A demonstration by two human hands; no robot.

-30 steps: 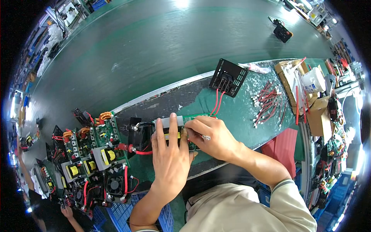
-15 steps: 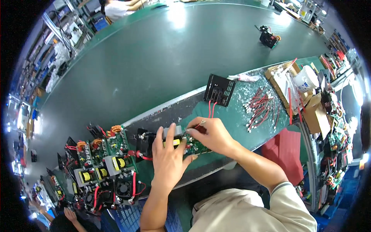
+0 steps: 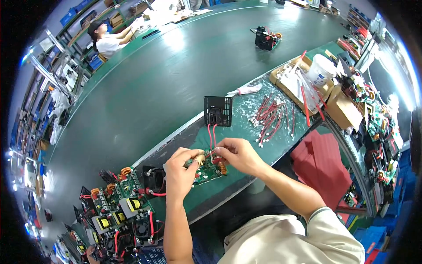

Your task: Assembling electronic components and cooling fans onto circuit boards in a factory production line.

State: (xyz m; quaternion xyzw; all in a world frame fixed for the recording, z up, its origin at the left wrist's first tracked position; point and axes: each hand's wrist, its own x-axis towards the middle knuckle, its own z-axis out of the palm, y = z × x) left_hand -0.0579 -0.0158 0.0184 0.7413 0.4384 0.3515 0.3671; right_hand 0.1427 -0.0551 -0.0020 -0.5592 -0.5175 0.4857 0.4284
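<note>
A green circuit board (image 3: pixel 206 176) lies on the bench under my hands, with a copper-wound coil (image 3: pixel 223 168) at its right end. My left hand (image 3: pixel 180 169) is closed over the board's left part, fingers pinched together; what they hold is hidden. Thumb and forefinger of my right hand (image 3: pixel 239 154) pinch a thin red wire (image 3: pixel 209 154) over the board's far edge. Two thicker red wires (image 3: pixel 210 136) run from there to a black slotted panel (image 3: pixel 224 110) standing beyond. Left of my left hand sits a black fan housing (image 3: pixel 154 177) with a thick red cable.
Several similar board-and-fan assemblies (image 3: pixel 118 211) crowd the left. To the right are loose red-black leads (image 3: pixel 272 116), a cardboard tray (image 3: pixel 281 81), a white bucket (image 3: pixel 321 70) and red sheets (image 3: pixel 321 169). Another unit (image 3: pixel 266 39) rests on the wide green surface; a person (image 3: pixel 107 42) sits beyond it.
My left hand has gone from spread fingers to a pinch over the board. My right hand's fingertips have come down to the board's far edge. The whole view has shifted.
</note>
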